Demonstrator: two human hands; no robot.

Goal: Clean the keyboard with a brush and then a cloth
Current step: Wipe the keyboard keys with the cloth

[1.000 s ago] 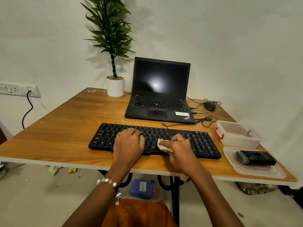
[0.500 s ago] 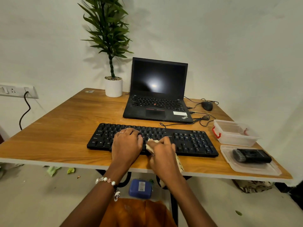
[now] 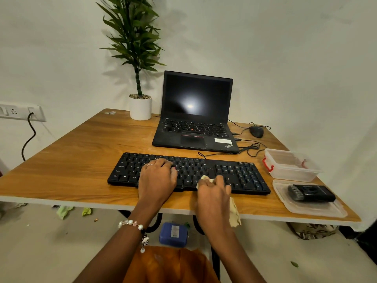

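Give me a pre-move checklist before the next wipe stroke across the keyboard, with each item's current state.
1. Pale yellow cloth in the grip of the right hand: ok, though a loose end hangs past the edge of the wooden table.
2. Left hand resting on the black external keyboard to steady it: ok.
3. Cloth touching the keys: ok, at the front row.
4. Black brush out of the way: ok, lying in the clear plastic lid to the right.
5. Keyboard cable clear of the stroke: ok, behind the keyboard.
6. Keys already free of dust: cannot tell.
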